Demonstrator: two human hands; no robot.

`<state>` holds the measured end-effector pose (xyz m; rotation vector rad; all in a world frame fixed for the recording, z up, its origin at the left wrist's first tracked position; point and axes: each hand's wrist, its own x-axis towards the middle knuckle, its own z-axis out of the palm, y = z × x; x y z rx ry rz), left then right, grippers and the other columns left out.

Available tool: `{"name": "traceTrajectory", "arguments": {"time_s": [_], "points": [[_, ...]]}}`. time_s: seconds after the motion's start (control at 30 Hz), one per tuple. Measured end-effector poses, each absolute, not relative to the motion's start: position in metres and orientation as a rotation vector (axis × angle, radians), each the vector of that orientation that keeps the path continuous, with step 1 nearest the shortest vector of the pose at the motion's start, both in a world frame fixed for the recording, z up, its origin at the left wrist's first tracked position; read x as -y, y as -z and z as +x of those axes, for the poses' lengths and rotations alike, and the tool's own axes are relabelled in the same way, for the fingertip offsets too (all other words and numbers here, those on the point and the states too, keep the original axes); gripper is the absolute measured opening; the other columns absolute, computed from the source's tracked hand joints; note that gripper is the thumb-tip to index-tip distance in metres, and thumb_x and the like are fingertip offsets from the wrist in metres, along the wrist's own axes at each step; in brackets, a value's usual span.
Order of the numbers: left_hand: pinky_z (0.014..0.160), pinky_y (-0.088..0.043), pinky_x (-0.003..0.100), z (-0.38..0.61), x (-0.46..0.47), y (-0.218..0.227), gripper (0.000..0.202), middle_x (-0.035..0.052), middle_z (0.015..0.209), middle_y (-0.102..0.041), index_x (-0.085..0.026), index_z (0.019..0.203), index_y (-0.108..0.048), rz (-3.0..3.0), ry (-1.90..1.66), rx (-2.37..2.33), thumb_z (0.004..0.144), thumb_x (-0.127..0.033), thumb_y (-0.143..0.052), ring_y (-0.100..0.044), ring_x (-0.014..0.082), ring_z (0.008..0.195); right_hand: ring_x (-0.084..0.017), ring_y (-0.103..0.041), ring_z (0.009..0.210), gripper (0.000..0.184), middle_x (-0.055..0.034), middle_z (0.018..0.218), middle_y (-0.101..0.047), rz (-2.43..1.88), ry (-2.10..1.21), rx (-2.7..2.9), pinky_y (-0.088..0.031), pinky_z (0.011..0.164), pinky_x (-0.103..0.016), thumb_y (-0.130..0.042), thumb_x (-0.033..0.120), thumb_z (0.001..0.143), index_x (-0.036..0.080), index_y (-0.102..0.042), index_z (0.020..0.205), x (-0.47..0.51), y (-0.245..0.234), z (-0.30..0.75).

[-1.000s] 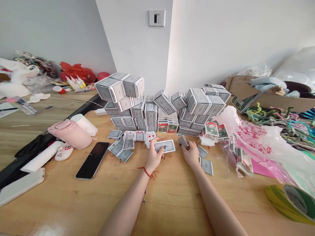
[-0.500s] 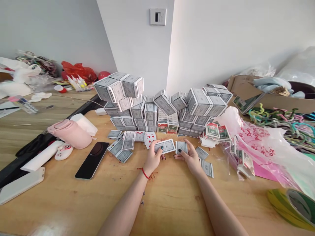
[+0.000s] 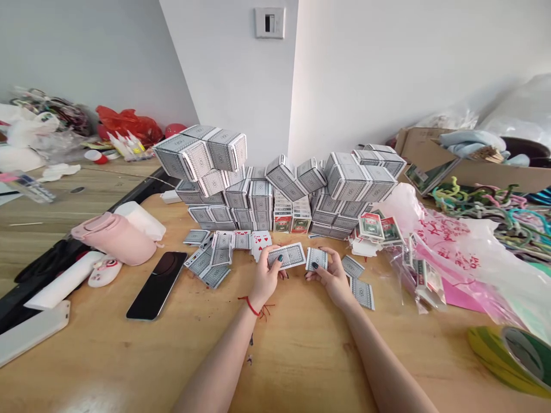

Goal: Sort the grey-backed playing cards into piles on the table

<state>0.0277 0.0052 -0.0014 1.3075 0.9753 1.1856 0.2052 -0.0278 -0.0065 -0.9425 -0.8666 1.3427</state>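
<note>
Between thumb and fingers, my left hand (image 3: 267,274) grips a grey-backed playing card (image 3: 293,256), back side up; whether more cards lie under it I cannot tell. My right hand (image 3: 330,275) pinches a folded playing card (image 3: 315,259) with the same grey pattern, a small gap from the left one. Behind both hands rises a structure of card-wrapped blocks (image 3: 260,198), stacked in tiers. Loose cards (image 3: 215,264) lie left of my hands, some face up, among them a seven of hearts (image 3: 260,241). More grey-backed cards (image 3: 362,293) rest beside my right wrist.
A black phone (image 3: 157,287), a pink bottle (image 3: 114,238) and a white mouse (image 3: 104,271) lie to the left. Card boxes (image 3: 372,226), a plastic bag (image 3: 460,252) and yellow tape (image 3: 495,358) are on the right. A cardboard box (image 3: 477,172) stands behind them.
The view has shifted slightly, so objects on the left sit a little further left. Both hands keep hold of their cards in nearly the same position.
</note>
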Motion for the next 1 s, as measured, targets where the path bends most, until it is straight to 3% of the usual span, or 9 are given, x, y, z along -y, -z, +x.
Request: {"name": "traceTrajectory", "arguments": {"time_s": [0.2,0.43,0.6,0.73,0.83,1.0], "points": [[0.042,-0.041,0.022,0.029,-0.005,0.004,0.026,0.0056,0.095,-0.054,-0.020,0.106,-0.046,1.283,-1.137,-0.863,0.083,-0.029,-0.037,-0.046,0.0052,0.045,-0.014,-0.061,0.055,0.047,0.0020,0.080,-0.057,-0.912,-1.373,0.859,-0.052,0.056,-0.033,-0.061,0.028,0.071,0.029,-0.034,0.110,0.027,0.004,0.203],[0.038,-0.036,0.020,0.028,-0.006,0.005,0.025,0.0035,0.086,-0.053,-0.019,0.103,-0.048,1.266,-1.119,-0.891,0.083,-0.027,-0.036,-0.041,0.0040,0.042,-0.013,-0.059,0.053,0.056,0.0034,0.072,-0.057,-0.960,-1.338,0.864,-0.050,0.052,-0.030,-0.063,0.030,0.068,0.029,-0.031,0.114,0.026,0.004,0.201],[0.039,-0.038,0.019,0.024,-0.006,0.003,0.028,-0.0032,0.065,-0.046,-0.021,0.110,-0.039,1.233,-1.192,-0.963,0.082,-0.028,-0.041,-0.045,0.0058,0.042,-0.010,-0.053,0.047,0.038,0.0039,0.063,-0.057,-1.064,-1.220,0.778,-0.040,0.042,-0.021,-0.069,0.032,0.062,0.022,-0.045,0.091,0.024,0.009,0.205],[0.040,-0.041,0.021,0.019,-0.008,0.001,0.024,-0.0035,0.064,-0.048,-0.020,0.102,-0.037,1.164,-1.314,-1.053,0.082,-0.032,-0.042,-0.047,0.0067,0.041,-0.007,-0.045,0.041,0.026,0.0039,0.058,-0.053,-1.150,-1.192,0.729,-0.035,0.036,-0.018,-0.068,0.035,0.063,0.019,-0.054,0.078,0.025,0.011,0.211],[0.040,-0.042,0.021,0.017,-0.009,-0.001,0.024,-0.0037,0.064,-0.049,-0.020,0.100,-0.036,1.157,-1.355,-1.067,0.082,-0.035,-0.042,-0.048,0.0074,0.041,-0.009,-0.048,0.043,0.024,0.0027,0.057,-0.053,-1.145,-1.251,0.771,-0.039,0.037,-0.020,-0.064,0.039,0.066,0.018,-0.055,0.073,0.026,0.009,0.211],[0.041,-0.042,0.022,0.021,-0.004,-0.002,0.023,-0.0035,0.063,-0.049,-0.020,0.099,-0.038,1.232,-1.292,-1.031,0.082,-0.034,-0.043,-0.049,0.0078,0.041,-0.015,-0.059,0.051,0.032,-0.0003,0.063,-0.059,-1.092,-1.340,0.869,-0.050,0.046,-0.028,-0.061,0.044,0.068,0.017,-0.052,0.084,0.028,0.005,0.207]]}}
